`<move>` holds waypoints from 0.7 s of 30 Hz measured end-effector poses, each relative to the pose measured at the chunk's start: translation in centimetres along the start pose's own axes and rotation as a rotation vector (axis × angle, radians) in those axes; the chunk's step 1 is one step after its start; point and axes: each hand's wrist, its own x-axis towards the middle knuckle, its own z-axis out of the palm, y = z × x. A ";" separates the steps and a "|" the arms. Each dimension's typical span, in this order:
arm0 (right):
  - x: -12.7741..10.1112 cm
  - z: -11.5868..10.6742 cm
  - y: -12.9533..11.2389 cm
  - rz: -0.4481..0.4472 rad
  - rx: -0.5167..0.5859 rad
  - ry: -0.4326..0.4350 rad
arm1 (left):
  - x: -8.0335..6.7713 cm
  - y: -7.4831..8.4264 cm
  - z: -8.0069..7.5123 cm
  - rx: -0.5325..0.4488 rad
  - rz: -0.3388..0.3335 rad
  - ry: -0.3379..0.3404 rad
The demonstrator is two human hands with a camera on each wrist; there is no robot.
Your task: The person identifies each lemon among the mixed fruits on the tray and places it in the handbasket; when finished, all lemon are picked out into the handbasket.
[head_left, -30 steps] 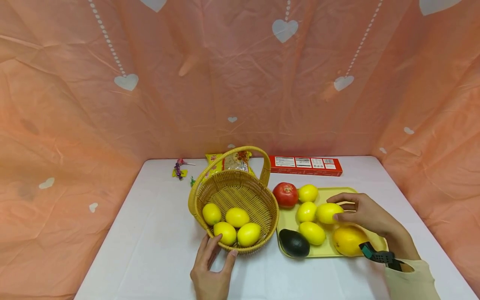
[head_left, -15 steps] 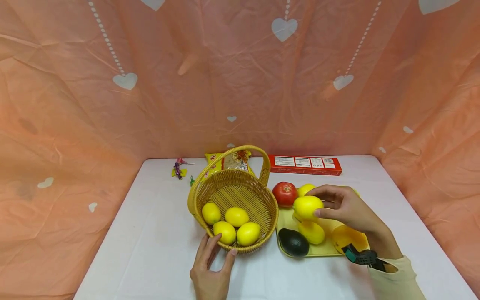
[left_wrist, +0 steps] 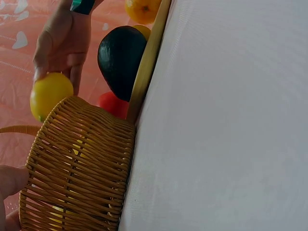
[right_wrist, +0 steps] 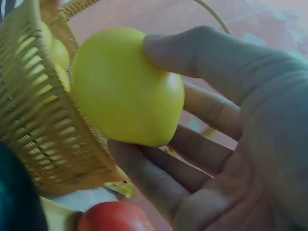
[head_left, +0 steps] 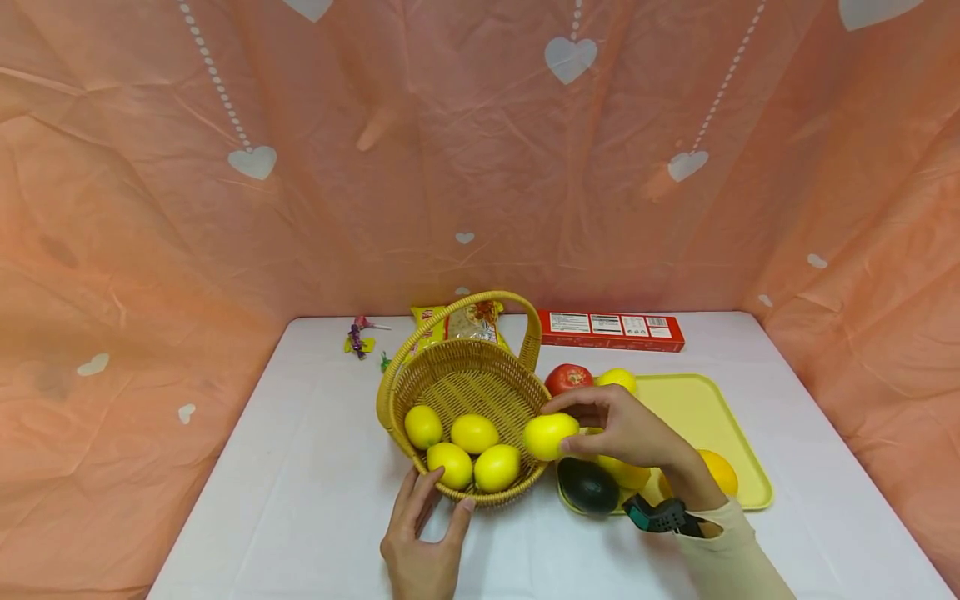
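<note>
Lemon (head_left: 550, 436) pinched in right hand (head_left: 626, 432) fingers above basket (head_left: 405, 385) rim.

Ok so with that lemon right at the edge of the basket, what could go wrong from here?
The right hand holds the lemon only between fingertips and thumb, right over the basket rim; it could clip the rim and roll onto the table. Four lemons already crowd the near side, so a dropped one might bounce off them. The left hand only touches the near rim, so a knock may shift the basket.
</note>
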 end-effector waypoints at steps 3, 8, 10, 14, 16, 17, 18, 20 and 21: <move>0.4 0.8 0.0 0.001 -0.020 -0.013 | 0.0 -0.1 0.0 0.003 0.007 0.000; 1.1 1.9 -0.3 -0.032 -0.102 -0.014 | 0.0 -0.2 0.0 0.005 0.012 0.003; 1.4 2.3 -0.4 -0.040 -0.151 -0.018 | 0.0 -0.2 0.0 0.005 0.012 0.004; 2.0 3.2 -0.9 -0.031 -0.236 -0.035 | 0.0 -0.1 0.1 0.007 0.006 0.005; 2.2 3.5 -1.1 -0.017 -0.266 -0.039 | 0.0 0.0 0.1 0.011 0.003 0.005; 2.3 3.6 -1.2 -0.013 -0.277 -0.041 | 0.0 0.0 0.1 0.014 0.000 0.006; 2.4 3.7 -1.3 -0.007 -0.285 -0.043 | 0.0 0.0 0.1 0.016 -0.002 0.007; 2.5 3.8 -1.6 0.002 -0.296 -0.048 | 0.0 0.1 0.1 0.021 -0.005 0.007; 2.5 3.9 -1.7 0.007 -0.301 -0.053 | 0.0 0.1 0.1 0.023 -0.005 0.008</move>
